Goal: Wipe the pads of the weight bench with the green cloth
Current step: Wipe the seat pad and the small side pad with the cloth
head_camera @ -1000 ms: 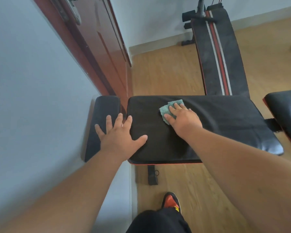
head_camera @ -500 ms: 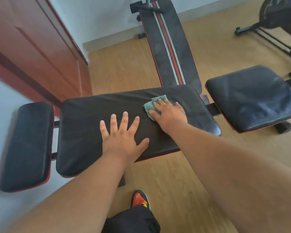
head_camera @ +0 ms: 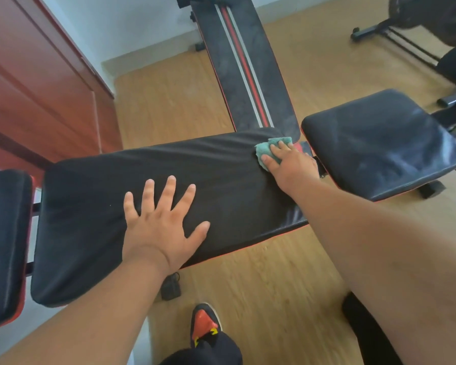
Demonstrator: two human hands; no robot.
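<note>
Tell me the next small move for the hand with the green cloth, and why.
Probably sweep the right hand back leftward along the long black middle pad: the crumpled green cloth already sits at that pad's far right corner, while the left hand braces it.

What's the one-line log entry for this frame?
wiping | right hand presses green cloth on long pad's right end | left hand flat, bracing pad

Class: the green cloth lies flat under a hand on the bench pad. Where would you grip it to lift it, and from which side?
Pinch the free far-left corner of the green cloth, coming from above and the far side. The right hand presses flat on its near part, so only that bunched edge on the long pad stands exposed.
</note>
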